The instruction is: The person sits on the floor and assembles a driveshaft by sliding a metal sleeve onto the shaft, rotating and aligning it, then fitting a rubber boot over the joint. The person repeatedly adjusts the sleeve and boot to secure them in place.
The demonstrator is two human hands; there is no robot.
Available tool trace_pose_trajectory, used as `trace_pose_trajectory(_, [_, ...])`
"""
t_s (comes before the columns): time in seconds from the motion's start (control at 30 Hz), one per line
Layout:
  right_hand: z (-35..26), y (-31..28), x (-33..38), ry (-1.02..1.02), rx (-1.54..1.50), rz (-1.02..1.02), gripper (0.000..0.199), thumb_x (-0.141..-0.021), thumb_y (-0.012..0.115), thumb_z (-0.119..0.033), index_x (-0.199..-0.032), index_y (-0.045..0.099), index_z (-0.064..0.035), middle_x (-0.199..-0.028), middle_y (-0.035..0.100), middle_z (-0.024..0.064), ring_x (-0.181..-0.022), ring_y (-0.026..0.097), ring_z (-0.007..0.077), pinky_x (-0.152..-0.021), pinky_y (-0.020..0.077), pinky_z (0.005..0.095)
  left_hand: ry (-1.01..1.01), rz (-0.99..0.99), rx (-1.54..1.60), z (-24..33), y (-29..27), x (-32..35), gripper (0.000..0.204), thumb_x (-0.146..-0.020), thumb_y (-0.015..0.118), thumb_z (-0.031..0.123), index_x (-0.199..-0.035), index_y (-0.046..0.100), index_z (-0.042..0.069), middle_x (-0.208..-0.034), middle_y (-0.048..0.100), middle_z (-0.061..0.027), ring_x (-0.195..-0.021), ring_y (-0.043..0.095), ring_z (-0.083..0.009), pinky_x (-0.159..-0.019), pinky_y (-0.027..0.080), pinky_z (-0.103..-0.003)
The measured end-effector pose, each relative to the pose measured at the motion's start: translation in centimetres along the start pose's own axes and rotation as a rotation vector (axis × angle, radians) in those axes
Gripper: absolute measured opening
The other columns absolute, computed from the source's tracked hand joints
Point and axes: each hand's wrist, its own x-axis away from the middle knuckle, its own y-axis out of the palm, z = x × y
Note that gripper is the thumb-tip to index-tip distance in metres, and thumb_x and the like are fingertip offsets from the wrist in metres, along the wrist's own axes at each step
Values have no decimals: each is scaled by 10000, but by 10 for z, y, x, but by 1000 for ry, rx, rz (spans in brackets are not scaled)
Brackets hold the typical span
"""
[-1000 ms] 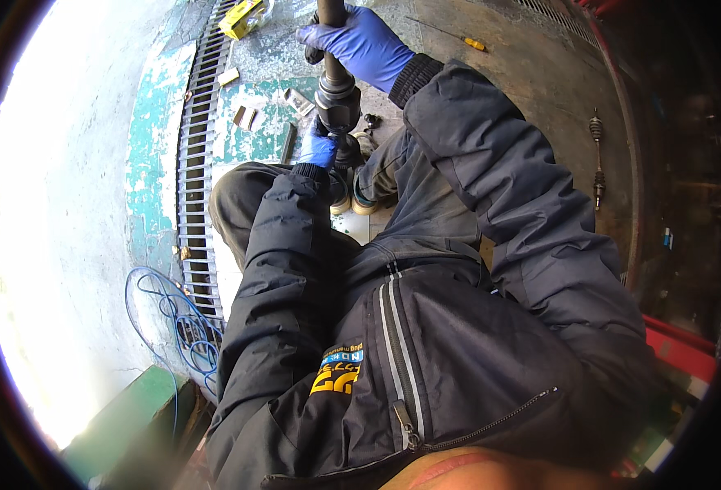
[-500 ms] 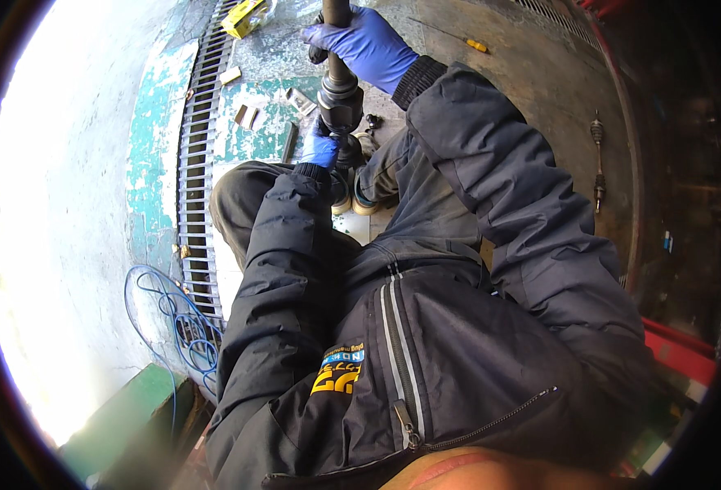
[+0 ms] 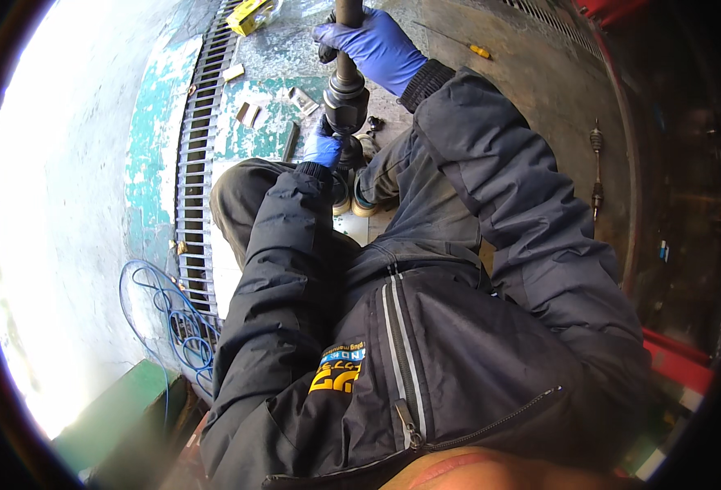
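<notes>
A dark metal drive shaft [image 3: 345,104] with a bulky joint stands roughly upright between my knees, its top running past the upper edge. My right hand [image 3: 383,54], in a blue glove with dark, stained fingertips, is wrapped round the bar above the joint. Lower down, my gloved left hand [image 3: 321,149] grips the shaft's lower part from the left side, just under the wide joint. Most of the left fingers are hidden behind the metal. The shaft's bottom end reaches down near my shoes [image 3: 363,204] and is partly hidden.
A similar axle shaft [image 3: 596,163] lies on the floor at right, with a yellow-handled tool [image 3: 479,51] farther off. Left are a floor grate [image 3: 197,155], a yellow box [image 3: 248,16], small open boxes [image 3: 247,114], a coiled blue hose [image 3: 172,318] and a green box [image 3: 115,408].
The shaft and my right hand have shifted slightly right and down in the picture, while the view itself has moved a little. Both hands keep their hold.
</notes>
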Motion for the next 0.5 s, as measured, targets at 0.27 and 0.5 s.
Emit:
trace_pose_trajectory(0.27, [-4,0,3,3,28,-2,333,-936,796,-305,-967,739,22,-840,757,88,-766,709,144,-768,576,300,-99,10,-14,1,-1,-3,626,-883,601,-135,-1466,512,75,-1357,667,-129,-1238,647,-239,-1037,530,-373])
trace_pose_trajectory(0.5, [-5,1,2,-2,4,-14,336,-936,795,-309,-971,739,21,-849,758,84,-775,707,140,-773,574,300,-40,-5,-47,4,1,-1,621,-901,597,-138,-1480,491,61,-1373,655,-136,-1263,635,-245,-1061,525,-373])
